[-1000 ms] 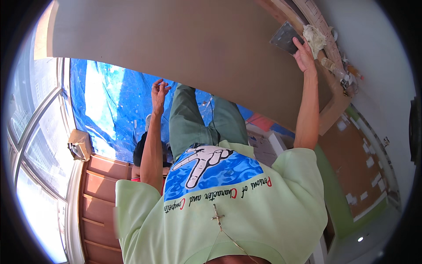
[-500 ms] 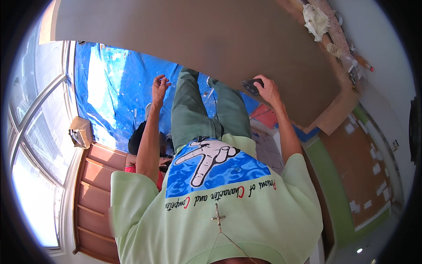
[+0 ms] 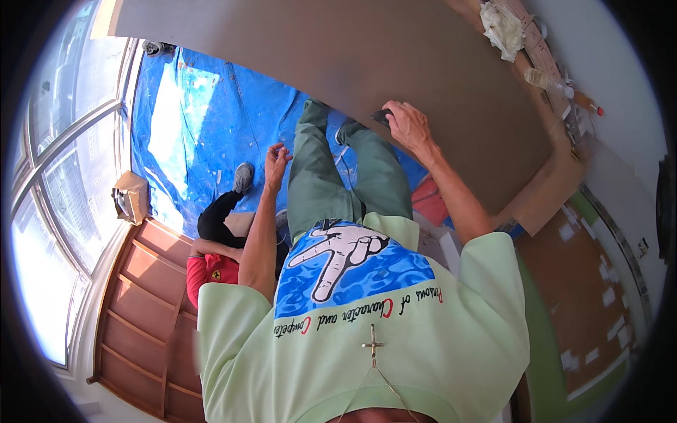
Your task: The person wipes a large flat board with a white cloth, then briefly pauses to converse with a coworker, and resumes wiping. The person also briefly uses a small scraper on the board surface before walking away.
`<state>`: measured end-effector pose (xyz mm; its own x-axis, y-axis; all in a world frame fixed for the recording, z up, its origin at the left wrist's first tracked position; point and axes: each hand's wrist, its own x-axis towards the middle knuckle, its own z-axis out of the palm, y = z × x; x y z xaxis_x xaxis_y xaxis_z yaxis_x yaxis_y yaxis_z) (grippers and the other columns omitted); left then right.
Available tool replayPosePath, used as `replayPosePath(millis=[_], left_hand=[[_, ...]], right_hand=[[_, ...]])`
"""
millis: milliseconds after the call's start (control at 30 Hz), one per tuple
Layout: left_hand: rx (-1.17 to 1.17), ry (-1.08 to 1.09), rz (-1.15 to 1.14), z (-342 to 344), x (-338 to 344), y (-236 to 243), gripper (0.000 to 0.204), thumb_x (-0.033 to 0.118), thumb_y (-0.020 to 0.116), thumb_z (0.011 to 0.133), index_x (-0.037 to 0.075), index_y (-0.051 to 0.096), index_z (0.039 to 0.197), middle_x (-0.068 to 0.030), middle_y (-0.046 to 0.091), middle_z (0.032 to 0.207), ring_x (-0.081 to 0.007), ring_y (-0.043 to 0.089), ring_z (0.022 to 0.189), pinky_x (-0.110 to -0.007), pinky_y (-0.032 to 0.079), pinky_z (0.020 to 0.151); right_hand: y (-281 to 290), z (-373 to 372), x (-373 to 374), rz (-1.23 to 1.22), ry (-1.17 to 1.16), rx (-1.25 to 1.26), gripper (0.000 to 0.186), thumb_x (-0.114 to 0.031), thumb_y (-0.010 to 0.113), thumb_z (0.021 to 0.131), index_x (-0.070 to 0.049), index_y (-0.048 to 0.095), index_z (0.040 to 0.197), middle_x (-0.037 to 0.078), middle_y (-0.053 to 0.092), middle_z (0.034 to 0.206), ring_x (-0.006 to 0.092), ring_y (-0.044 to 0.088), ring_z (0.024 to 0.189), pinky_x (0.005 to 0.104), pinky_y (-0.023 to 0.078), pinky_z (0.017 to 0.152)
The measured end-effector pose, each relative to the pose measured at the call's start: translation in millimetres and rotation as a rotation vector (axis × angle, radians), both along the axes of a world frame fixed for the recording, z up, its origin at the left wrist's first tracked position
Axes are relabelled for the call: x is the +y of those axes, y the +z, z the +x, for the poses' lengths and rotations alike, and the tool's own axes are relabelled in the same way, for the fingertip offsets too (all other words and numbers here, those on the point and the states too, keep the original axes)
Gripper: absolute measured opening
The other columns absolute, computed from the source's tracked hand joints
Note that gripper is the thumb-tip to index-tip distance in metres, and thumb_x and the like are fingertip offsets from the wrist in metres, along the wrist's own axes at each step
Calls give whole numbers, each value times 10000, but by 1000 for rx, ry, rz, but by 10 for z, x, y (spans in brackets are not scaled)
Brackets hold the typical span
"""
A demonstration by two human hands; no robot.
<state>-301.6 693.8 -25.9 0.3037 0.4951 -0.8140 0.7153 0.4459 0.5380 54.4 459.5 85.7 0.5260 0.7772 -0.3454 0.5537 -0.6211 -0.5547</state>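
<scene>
My right hand [image 3: 410, 127] is closed around a small flat dark piece [image 3: 381, 116], mostly hidden by the fingers, so its exact kind is unclear. The hand is at the near edge of a large grey-brown panel [image 3: 395, 56]; whether the piece touches the panel I cannot tell. Beside my left thigh, my left hand [image 3: 277, 166] hangs in the air with its fingers loosely bent and apart. Nothing shows in it.
Blue plastic sheeting [image 3: 211, 134] covers the floor. At lower left a person in a red shirt [image 3: 220, 268] sits close to my left arm, next to a brown wooden panel [image 3: 144, 310]. A crumpled white cloth [image 3: 502, 29] and bottles [image 3: 544, 81] lie beyond the panel's right side.
My right hand has moved left and up along the panel edge with the dark piece. My left hand has dropped lower and right. More of the seated person shows.
</scene>
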Motion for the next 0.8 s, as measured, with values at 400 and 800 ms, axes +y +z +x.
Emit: replayPosePath(millis=[400,800], left_hand=[[-20,63,-13,-143,-80,8,485,375,614,1031,49,507,1374,-106,655,1155,-175,688,954,-311,522,836],[-39,74,-10,79,-23,78,482,367,604,1037,40,502,1376,-135,650,1191,-191,691,973,-335,519,851]], right_hand=[[-12,4,31,55,-17,1,152,-117,608,934,-91,612,1084,136,688,961,370,655,945,505,528,815],[7,57,45,-20,-86,80,161,-101,594,940,-83,607,1100,138,711,1003,369,657,966,509,526,841]])
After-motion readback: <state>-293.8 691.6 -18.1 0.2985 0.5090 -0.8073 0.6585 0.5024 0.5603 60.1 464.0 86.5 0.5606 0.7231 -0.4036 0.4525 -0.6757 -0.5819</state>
